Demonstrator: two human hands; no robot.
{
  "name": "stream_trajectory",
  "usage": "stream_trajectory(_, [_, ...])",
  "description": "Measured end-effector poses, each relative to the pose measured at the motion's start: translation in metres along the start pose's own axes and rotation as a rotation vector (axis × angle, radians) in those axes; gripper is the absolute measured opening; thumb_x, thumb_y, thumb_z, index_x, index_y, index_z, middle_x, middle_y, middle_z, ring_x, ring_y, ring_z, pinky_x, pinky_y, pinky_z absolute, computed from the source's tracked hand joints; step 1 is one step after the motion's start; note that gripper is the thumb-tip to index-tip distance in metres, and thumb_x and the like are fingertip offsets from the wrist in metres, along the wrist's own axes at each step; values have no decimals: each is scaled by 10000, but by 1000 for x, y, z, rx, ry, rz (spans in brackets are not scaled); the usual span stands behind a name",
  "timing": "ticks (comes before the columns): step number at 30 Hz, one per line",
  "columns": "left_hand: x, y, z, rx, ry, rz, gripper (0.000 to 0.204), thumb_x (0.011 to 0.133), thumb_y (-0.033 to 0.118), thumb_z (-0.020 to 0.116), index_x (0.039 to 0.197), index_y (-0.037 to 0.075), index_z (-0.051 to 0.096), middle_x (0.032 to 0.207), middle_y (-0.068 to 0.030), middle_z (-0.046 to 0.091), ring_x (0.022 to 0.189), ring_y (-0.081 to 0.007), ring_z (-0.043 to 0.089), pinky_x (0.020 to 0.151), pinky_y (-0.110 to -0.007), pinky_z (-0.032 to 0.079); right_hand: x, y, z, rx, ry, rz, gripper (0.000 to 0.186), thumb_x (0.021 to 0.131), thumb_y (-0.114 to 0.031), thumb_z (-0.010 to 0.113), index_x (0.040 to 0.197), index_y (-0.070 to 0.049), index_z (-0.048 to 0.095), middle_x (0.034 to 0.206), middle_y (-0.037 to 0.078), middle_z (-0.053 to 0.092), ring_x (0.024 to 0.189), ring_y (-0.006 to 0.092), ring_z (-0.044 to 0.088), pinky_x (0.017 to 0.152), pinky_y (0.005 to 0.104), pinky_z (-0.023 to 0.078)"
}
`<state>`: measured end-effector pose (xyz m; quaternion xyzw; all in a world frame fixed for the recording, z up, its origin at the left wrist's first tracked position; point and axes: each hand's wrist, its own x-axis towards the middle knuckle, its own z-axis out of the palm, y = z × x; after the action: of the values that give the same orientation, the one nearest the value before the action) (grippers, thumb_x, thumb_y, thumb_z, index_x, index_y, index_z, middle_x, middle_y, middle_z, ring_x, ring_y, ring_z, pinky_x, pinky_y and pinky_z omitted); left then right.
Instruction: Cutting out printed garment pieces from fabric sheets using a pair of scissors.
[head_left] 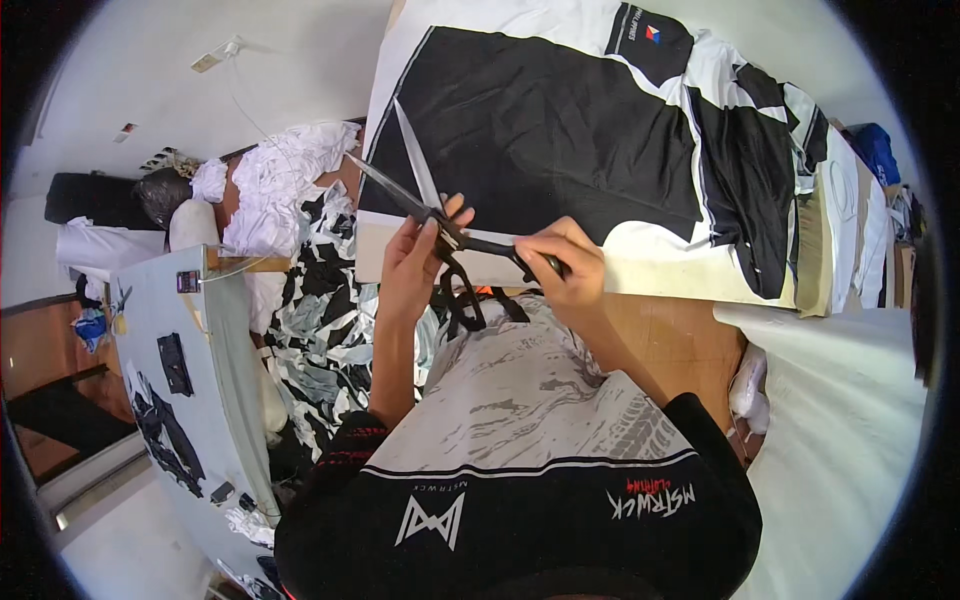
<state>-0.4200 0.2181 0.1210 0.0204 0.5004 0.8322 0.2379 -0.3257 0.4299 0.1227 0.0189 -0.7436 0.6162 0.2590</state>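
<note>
A large pair of black-handled scissors [418, 155] hangs in front of me, its long metal blades spread apart and pointing up and left. My left hand [410, 262] is closed round it at the pivot, thumb and fingers on either side. With fingers curled, my right hand [568, 265] grips one handle, while the other handle loop dangles below. Just beyond the blades, a wide black fabric piece [540, 130] with white edging lies spread on the white table [640, 272]. The blade tips appear over its left edge; whether they touch it I cannot tell.
More black-and-white fabric pieces [745, 170] lie at the table's right. Scraps [325, 320] and a heap of white cloth [280, 185] cover the floor on the left. Farther left stands a grey-blue table [165, 300]; white sheeting [830, 420] hangs at lower right.
</note>
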Motion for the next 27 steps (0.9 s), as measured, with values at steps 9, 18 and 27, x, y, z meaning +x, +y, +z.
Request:
stream_trajectory(9, [-3,-35,8,-136,-123,-94,486,1152,270,504,1577,38,465,1410,-203,668,1231,-268,702,1006,-369,577,-17,-52,-4,-152,21,-61,203,839,96,810,1019,2,815,903,97,694,804,178,687,678,290,538])
stream_trajectory(18, [3,-83,14,-1137,-265,-145,541,1085,465,563,1582,257,511,924,22,554,795,-76,480,766,-235,430,-8,-87,4,-127,-231,-302,385,815,-109,905,1169,-29,777,1018,141,693,833,226,692,737,348,552])
stream_trajectory(27, [3,-54,42,-1087,-588,94,609,1097,501,540,1632,231,434,881,-2,597,852,-114,600,822,-324,509,-29,-58,6,341,-460,786,433,983,-116,768,1381,-32,622,1048,39,671,945,92,626,821,261,510])
